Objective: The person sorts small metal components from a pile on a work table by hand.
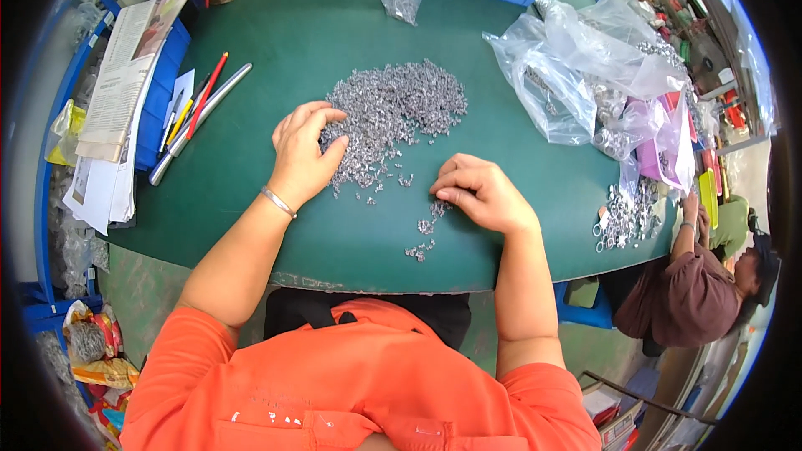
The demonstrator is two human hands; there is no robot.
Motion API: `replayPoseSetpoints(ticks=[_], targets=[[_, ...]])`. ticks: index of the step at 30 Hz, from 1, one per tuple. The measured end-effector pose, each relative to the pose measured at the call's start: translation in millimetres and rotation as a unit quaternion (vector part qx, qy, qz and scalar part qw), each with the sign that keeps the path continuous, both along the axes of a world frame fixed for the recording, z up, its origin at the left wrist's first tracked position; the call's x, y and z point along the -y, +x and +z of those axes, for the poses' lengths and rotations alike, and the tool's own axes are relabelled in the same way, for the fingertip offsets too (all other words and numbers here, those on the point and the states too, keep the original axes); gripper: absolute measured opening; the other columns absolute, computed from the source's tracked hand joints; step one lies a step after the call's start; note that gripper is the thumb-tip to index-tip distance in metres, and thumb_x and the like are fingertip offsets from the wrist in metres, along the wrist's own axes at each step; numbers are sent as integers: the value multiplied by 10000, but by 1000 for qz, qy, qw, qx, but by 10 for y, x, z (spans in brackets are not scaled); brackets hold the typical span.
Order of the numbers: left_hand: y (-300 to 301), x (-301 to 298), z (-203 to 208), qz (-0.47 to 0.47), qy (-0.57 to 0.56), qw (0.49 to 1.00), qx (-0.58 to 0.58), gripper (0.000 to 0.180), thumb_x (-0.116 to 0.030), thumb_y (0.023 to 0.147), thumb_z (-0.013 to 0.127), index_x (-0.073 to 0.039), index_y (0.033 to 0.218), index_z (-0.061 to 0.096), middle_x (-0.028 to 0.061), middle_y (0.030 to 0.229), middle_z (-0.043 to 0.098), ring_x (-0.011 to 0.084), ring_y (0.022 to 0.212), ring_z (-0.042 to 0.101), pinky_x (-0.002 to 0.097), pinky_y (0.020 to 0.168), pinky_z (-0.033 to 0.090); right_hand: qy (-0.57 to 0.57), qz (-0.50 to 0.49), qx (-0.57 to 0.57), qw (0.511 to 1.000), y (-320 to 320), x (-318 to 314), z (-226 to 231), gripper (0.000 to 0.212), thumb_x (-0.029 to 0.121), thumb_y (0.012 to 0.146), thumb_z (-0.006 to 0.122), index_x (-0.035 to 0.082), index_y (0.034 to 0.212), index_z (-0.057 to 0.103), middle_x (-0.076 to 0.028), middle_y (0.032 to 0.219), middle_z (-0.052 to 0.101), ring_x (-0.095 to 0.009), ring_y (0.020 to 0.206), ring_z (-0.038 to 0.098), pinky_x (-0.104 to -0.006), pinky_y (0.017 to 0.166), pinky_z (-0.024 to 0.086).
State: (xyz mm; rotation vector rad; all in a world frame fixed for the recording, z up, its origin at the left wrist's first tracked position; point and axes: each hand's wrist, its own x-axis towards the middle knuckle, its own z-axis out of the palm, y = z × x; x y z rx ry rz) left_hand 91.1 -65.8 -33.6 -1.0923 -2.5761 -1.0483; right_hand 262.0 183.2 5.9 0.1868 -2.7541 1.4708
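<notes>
Large heap (405, 100) remains; few pieces (420, 250) lie apart. Left hand (302, 149): fingers spread against heap. Right hand (486, 194): fingers pressed together, contents unclear.

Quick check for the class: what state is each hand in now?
Left hand: open, curved against the edge of the grey heap.
Right hand: curled beside loose pieces; whether its grip is closed on one cannot be told.
</notes>
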Motion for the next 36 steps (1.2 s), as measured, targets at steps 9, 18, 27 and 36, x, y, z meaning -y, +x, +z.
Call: replayPoseSetpoints(ticks=[9, 18, 27, 36], targets=[[28, 36, 37, 7, -1, 1000, 10, 318, -180, 846, 717, -127, 1157, 678, 89, 1295, 611, 300, 1238, 555, 443, 1089, 364, 191, -74, -114, 972, -166, 63, 78, 74, 49, 847, 699, 47, 918, 718, -105, 925, 646, -328, 921, 619, -416, 810, 520], [41, 43, 63, 0, -18, 1000, 13, 331, -170, 855, 712, -126, 1180, 668, 104, 1326, 599, 317, 1254, 548, 451, 1093, 367, 182, -14, -92, 979, -357, -39, -63, 59, 54, 814, 715, 72, 856, 679, -67, 889, 621, -298, 916, 609, -415, 808, 489], [19, 54, 261, -34, -81, 996, 9, 382, -166, 863, 718, -129, 1230, 622, 116, 1317, 576, 318, 1260, 535, 457, 1090, 359, 128, -122, -156, 972, -265, -97, 66, 94, 3, 829, 709, 28, 914, 675, -119, 893, 635, -331, 856, 635, -416, 747, 518], [-2, 21, 295, -76, -145, 986, -33, 384, -187, 879, 713, -96, 1233, 592, 136, 1268, 558, 332, 1229, 528, 533, 1110, 314, 134, -48, -145, 979, -277, 16, 18, 127, 4, 797, 718, 42, 899, 653, -110, 869, 616, -332, 856, 615, -422, 750, 511]])
